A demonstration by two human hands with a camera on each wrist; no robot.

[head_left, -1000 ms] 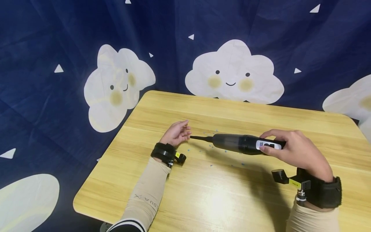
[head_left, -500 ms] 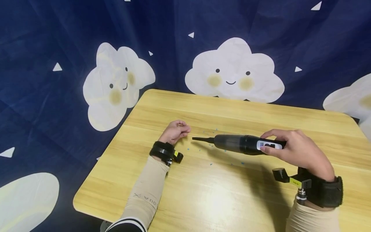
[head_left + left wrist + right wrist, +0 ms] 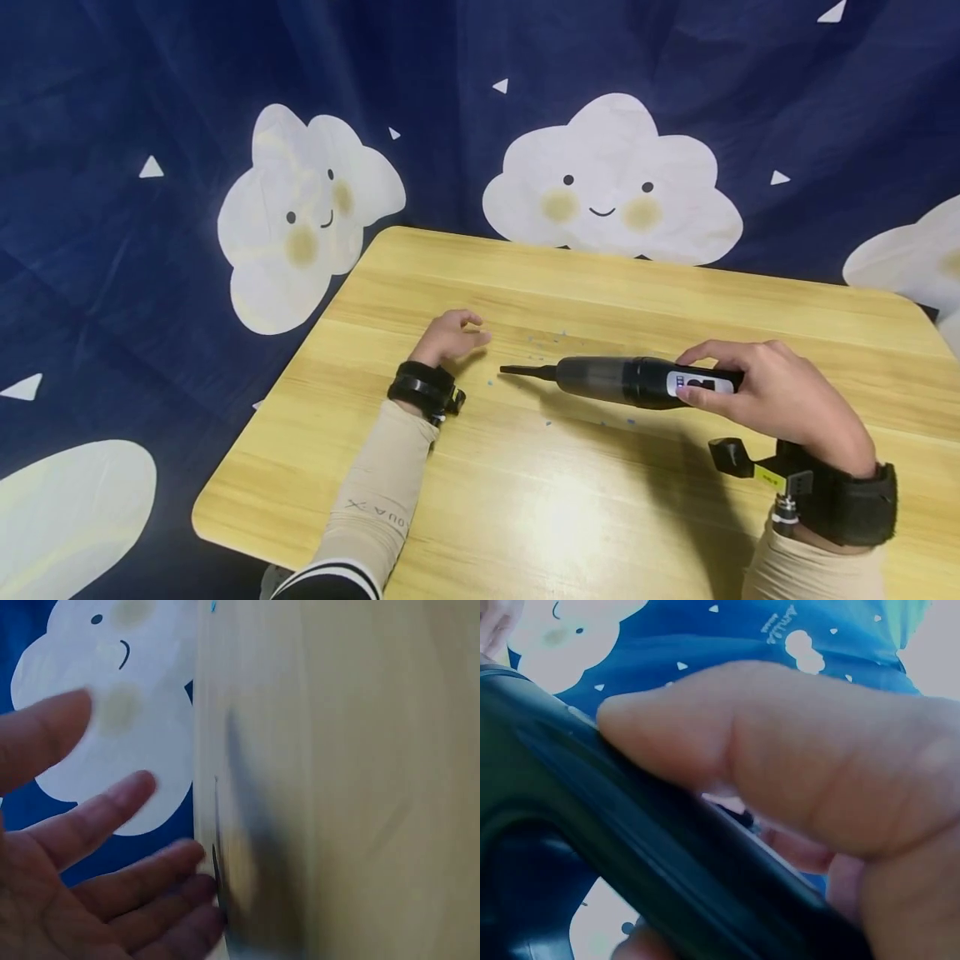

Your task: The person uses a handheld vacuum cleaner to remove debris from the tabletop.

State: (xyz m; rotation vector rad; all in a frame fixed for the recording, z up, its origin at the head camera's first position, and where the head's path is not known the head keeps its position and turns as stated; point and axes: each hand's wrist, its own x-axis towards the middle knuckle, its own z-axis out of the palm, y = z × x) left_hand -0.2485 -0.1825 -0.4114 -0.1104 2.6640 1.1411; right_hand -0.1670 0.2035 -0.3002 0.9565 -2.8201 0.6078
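My right hand [image 3: 783, 396] grips the handle end of a black handheld vacuum cleaner [image 3: 596, 379], its thumb lying by the white control panel [image 3: 699, 384]. The thin nozzle [image 3: 528, 372] points left, toward my left hand [image 3: 452, 335]. A small gap separates that hand from the nozzle tip. Nothing is held in the left hand; its fingers [image 3: 127, 799] are spread in the left wrist view. Small blue scraps [image 3: 631, 422] lie scattered on the wooden table around and beneath the vacuum. Close up, the right wrist view has the dark handle [image 3: 652, 832] under the thumb.
The light wooden table [image 3: 360, 350] has rounded corners, and its back edge meets a dark blue curtain [image 3: 435, 67] printed with white clouds. Both wrists wear black straps [image 3: 420, 388] with small cameras. The vacuum casts a shadow toward the front right.
The left hand has drawn slightly away from the nozzle tip, and its fingers have shifted. In the head view, the vacuum sits slightly farther right and lower, still in the right hand's grip.
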